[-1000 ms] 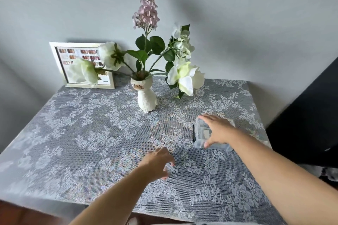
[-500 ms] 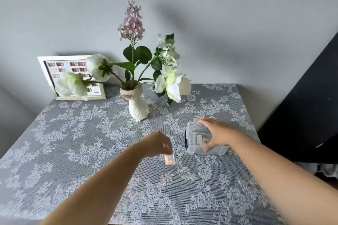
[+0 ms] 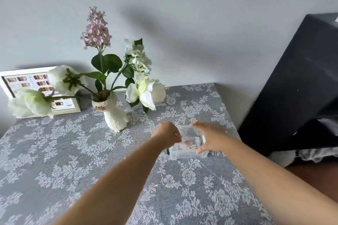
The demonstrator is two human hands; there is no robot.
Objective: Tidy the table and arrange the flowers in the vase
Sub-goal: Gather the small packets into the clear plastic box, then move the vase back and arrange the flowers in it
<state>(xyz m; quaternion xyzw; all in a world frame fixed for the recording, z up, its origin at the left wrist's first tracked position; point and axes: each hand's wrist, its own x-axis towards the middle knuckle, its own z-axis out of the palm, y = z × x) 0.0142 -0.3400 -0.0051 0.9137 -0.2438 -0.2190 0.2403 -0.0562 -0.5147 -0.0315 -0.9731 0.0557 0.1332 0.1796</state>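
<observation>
A white cat-shaped vase (image 3: 114, 115) stands at the back of the lace-covered table (image 3: 73, 151). It holds a pink lilac stem (image 3: 96, 29) and several white flowers (image 3: 144, 90) that droop out to both sides. A small clear plastic box (image 3: 184, 154) sits right of the vase. My right hand (image 3: 210, 139) grips the box from its right side, with fingers at the back rim and thumb at the front. My left hand (image 3: 169, 136) hovers at the box's left rim, fingers pinched on a small pink-and-white packet (image 3: 188, 142) just over the box's inside.
A white picture frame (image 3: 27, 71) leans on the wall at the back left, partly hidden by a flower. A large black object (image 3: 292, 87) stands close to the table's right edge. The grey wall runs right behind the table.
My left hand lifted the small packet off the cloth and carried it right and away to the box's rim. My right hand kept its hold on the box. The view shifted right.
</observation>
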